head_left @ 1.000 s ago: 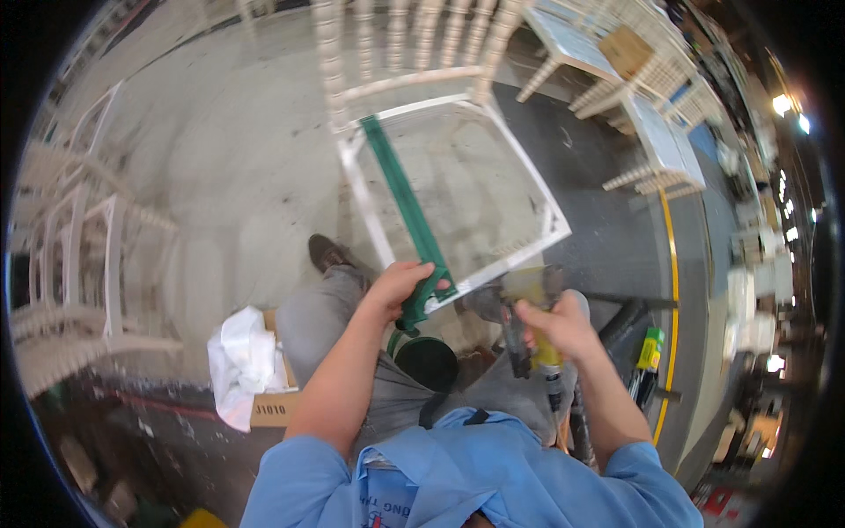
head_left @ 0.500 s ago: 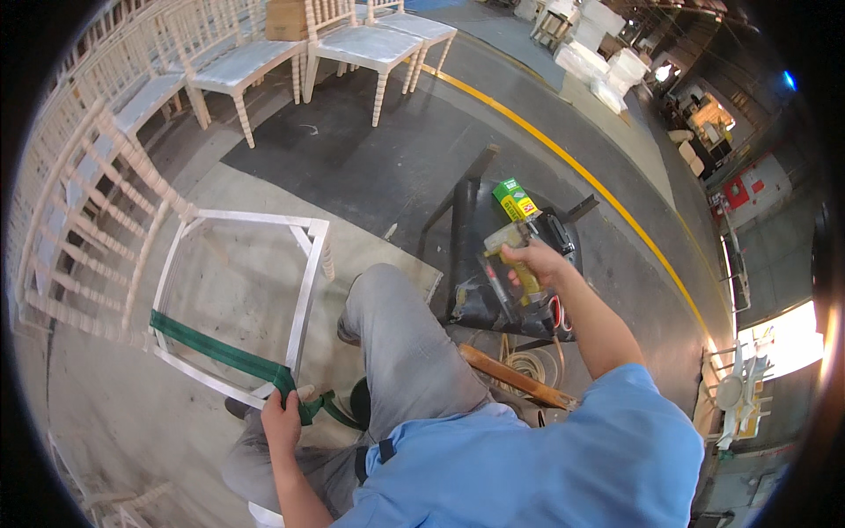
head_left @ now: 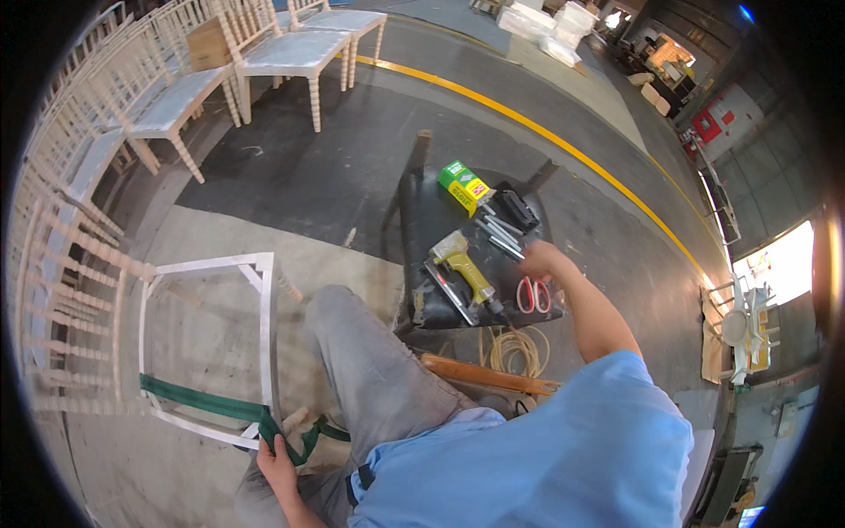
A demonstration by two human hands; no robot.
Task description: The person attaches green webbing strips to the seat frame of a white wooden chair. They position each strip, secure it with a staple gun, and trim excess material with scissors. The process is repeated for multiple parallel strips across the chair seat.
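My left hand (head_left: 277, 464) grips a green webbing strap (head_left: 204, 400) at the near right corner of a white chair frame (head_left: 266, 326). The strap runs along the frame's near side, and its loose end hangs past the corner by my leg. My right hand (head_left: 543, 261) is above a black seat (head_left: 421, 231), fingers curled between metal staple strips (head_left: 499, 231) and red-handled scissors (head_left: 532, 296). Whatever those fingers hold, if anything, is hidden. A yellow-green staple gun (head_left: 466, 268) lies on the seat, apart from that hand.
A green and yellow box (head_left: 464, 187) and a black object (head_left: 516, 208) lie on the black seat. Below it are a coiled hose (head_left: 515, 352) and a wooden bar (head_left: 488, 373). Several white chairs (head_left: 290, 55) stand at the far left, one carrying a cardboard box (head_left: 209, 46).
My right hand has let go of the staple gun, which now lies on the black seat, and moved over beside the staple strips. My left hand still holds the strap. The whole view has shifted.
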